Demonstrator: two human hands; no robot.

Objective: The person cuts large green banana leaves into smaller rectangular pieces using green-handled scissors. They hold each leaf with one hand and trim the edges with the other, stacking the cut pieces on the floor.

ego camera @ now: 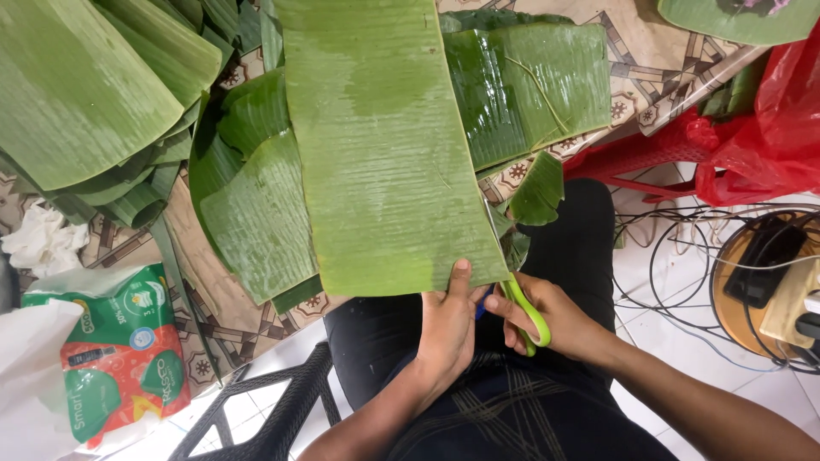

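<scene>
Left hand [446, 329] is pinching the near edge of a long banana leaf strip [384, 145], thumb lying on top, other fingers tucked underneath out of sight, so the hold is closed on the leaf. The strip is lying lengthwise away from the person, running over the table edge and resting on other cut leaves. Right hand [555, 320] is gripping green-handled scissors [523, 312], fingers through the loops, closed around the handles; blades are reaching to the strip's near right corner, mostly hidden under the leaf, cannot tell how far the blades are parted. Both hands are sitting close together over the person's lap, dark trousers below. A darker folded leaf piece [530, 85] is lying just right of the strip on the patterned table [641, 60]. A pile of long leaves [94, 94] is stacking up at upper left. A packet of tissues [128, 358] in green and red is sitting at lower left, near crumpled white paper [43, 239]. A red plastic bag [769, 128] is hanging at right, with cables and a power strip [790, 294] on the tiled floor below it.
</scene>
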